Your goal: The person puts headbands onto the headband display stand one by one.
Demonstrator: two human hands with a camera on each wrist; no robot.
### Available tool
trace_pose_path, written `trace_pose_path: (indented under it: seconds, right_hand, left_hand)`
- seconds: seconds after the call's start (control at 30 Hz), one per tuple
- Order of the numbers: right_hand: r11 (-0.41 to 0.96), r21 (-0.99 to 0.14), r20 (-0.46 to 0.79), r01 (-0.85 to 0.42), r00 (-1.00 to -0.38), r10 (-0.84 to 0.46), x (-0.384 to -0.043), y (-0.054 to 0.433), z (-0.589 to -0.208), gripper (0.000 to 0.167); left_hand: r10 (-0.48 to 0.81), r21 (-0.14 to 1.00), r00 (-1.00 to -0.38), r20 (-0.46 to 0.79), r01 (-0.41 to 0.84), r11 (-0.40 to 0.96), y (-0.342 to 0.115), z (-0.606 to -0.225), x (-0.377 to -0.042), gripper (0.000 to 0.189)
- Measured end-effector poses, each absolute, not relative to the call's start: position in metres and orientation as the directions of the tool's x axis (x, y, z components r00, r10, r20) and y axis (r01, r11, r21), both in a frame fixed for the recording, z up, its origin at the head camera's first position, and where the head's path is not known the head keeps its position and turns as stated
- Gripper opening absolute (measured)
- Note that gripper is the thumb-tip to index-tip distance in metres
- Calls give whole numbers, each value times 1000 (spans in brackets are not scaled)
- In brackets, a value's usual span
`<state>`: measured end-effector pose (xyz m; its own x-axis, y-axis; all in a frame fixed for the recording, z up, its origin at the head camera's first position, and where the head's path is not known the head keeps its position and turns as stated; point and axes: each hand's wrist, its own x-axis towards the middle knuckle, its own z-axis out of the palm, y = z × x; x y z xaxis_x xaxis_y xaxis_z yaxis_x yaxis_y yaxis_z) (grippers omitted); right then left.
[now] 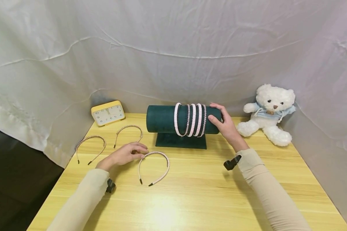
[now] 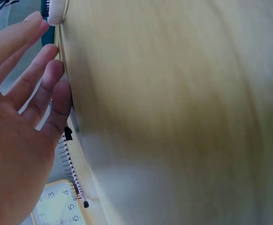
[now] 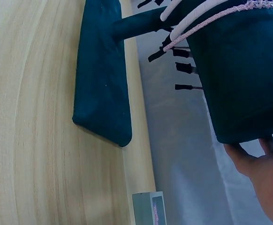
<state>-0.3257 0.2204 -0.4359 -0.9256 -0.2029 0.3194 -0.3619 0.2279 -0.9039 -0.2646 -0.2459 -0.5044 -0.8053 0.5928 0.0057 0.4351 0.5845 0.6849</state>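
Note:
A dark green headband display stand (image 1: 162, 119) carries several white and pink headbands (image 1: 193, 120) side by side around its roll. My right hand (image 1: 226, 125) grips the roll's right end, thumb in front and fingers over the top; the right wrist view shows fingers (image 3: 249, 161) partly hidden behind that end. On the table, a white headband (image 1: 168, 163) lies beside my left hand (image 1: 127, 154). The left fingers are relaxed, their tips at the band's left side; contact is unclear. In the left wrist view the palm (image 2: 19, 154) holds nothing.
Two thin beaded headbands, one nearer (image 1: 105, 141) and one farther (image 1: 129, 126), lie on the left of the wooden table (image 1: 196, 199). A yellow clock (image 1: 108, 113) stands at the back left. At the back right sits a white teddy bear (image 1: 273, 112). Grey curtains surround the table.

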Motion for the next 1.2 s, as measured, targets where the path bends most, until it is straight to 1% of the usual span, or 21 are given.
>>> trace_pose_path:
  seconds: [0.3,0.4,0.5,0.63,0.73,0.87,1.2]
  right_hand:
    - [237,-899,324,-368,-924,-203,-327,220,-437,57]
    - [236,-898,328,-372,-922,-204,-327,220,-436,56]
    - [236,-898,327,-371,-922,-206,-327,220,-436,56]
    - [233,-901,323,-366,-925,-202,-326,219,-435,56]
    - [231,-901,325,-367,-924,-200,-326,219,-435,58]
    - [228,-904,321,-361,-927,-196,-327,220,-436,56]
    - [225,-905,319,-360,-926,-201,-327,221,-438,60]
  left_hand:
    - [585,770,-811,-25,357,528,-242,-505,-262,29]
    - [592,756,-806,-20,376,536,-241,-505,-261,22]
    - [596,737,-802,-19,392,551,-240,-505,-261,20]
    - [603,724,-798,-21,403,559,-238,-504,-262,24]
    - [616,700,-788,-11,434,567,-236,-503,-263,26]
    - [628,677,-778,-2,461,573,-234,-503,-263,27]
    - [580,730,-814,0,397,557,-239,-502,-262,24]
